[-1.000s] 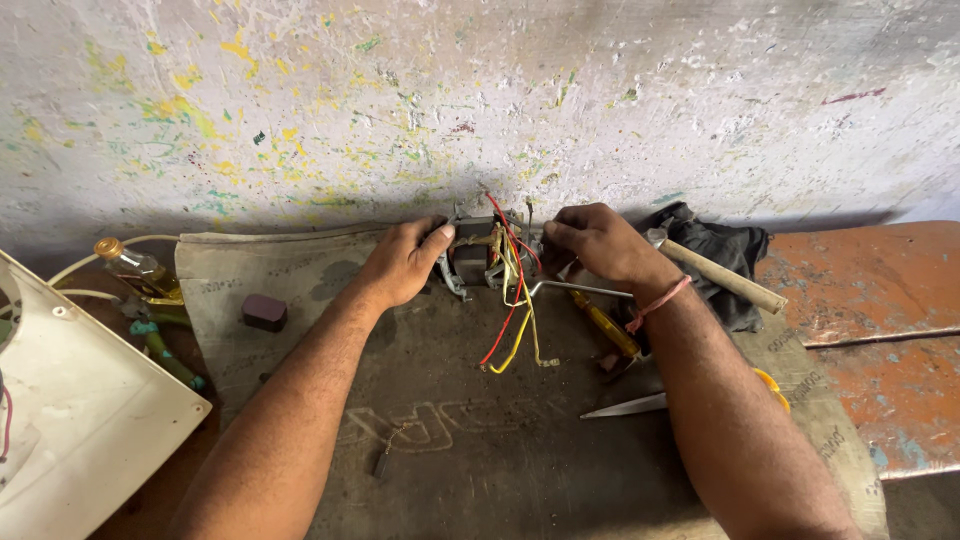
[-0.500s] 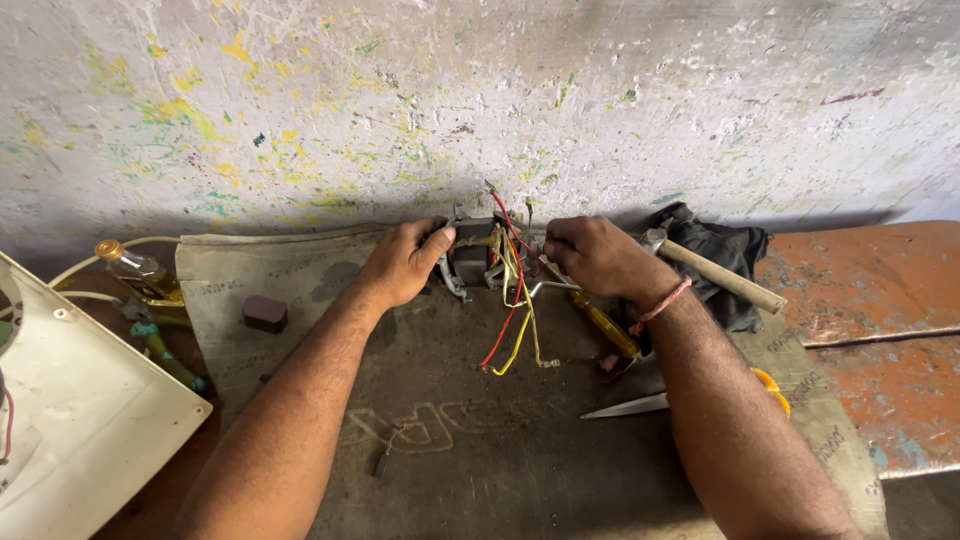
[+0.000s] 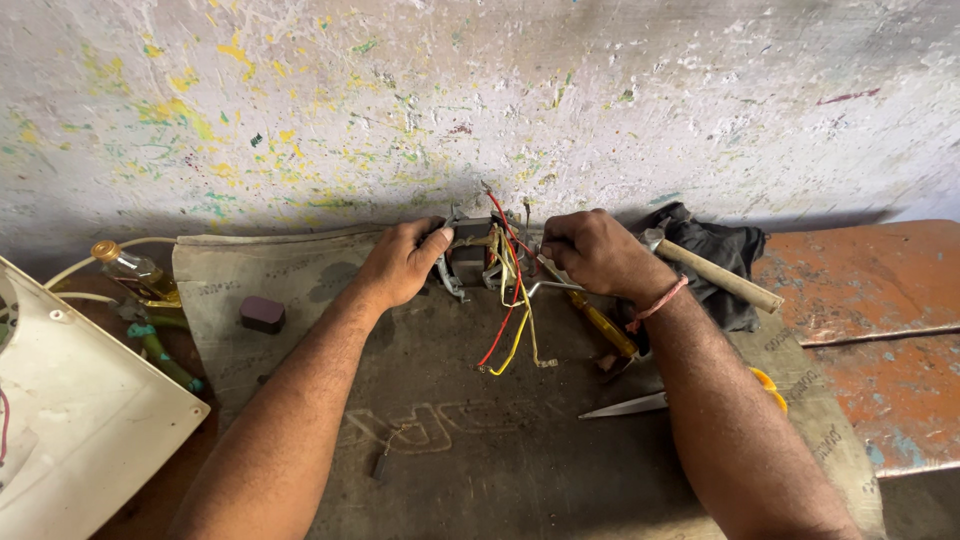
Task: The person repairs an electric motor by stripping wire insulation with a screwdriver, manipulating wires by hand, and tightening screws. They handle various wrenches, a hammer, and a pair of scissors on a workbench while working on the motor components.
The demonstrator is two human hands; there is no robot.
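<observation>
Grey metal and coloured wire, sitting at the far edge of the table against the paint-flecked wall (image 3: 500, 110): small wound component (image 3: 470, 255) with red and yellow wires (image 3: 510, 320) trailing toward the near edge over the sackcloth mat (image 3: 500, 450). Left hand (image 3: 400, 265) curling round its left side, grip closed on the metal frame, thumb pressing on top. Right hand (image 3: 590, 250) bunching tight just beside it, pinching what looks like a thin metal tool or wire end; cannot tell exactly which. Judging by the look: dense and rigid in the core, so taking hold at the frame, not the leads. Wires thin, springy, easily snapped at the joints. Lying close by, a yellow-handled screwdriver (image 3: 600, 322), a wooden-handled hammer (image 3: 720, 275) on a dark rag (image 3: 725, 250), scissors (image 3: 640, 403) near the right edge. Resting toward the left edge, a small dark block (image 3: 262, 313), a glass bottle (image 3: 130, 268), and a white fan housing (image 3: 70, 440).
</observation>
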